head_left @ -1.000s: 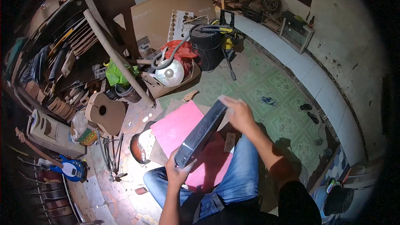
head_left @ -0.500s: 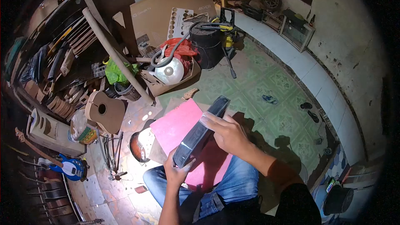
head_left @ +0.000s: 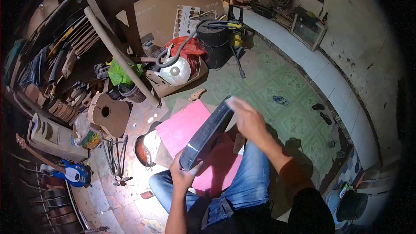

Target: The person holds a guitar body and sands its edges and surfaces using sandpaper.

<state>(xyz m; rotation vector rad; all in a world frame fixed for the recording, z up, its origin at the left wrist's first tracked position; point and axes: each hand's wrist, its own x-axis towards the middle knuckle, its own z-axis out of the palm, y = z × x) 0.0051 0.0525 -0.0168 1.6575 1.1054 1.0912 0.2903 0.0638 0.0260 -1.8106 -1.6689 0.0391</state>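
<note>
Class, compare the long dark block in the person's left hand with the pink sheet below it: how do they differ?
The dark block is long, narrow and thick; the pink sheet is broad and flat. The block is blackish with pale marks, the sheet bright pink. The left hand holds the block tilted, while the sheet lies beneath. Both have fairly straight edges.

Near, looks matt and dusty on the dark block (head_left: 206, 132). Looks like smooth paper on the pink sheet (head_left: 184, 125). At left, shows bare, matt wood on the guitar body (head_left: 114, 122), but glossy finish on the blue bass (head_left: 72, 173). Far, shows shiny plastic on the red bag (head_left: 197, 49); at right, rough on the wall (head_left: 359, 39).
</note>
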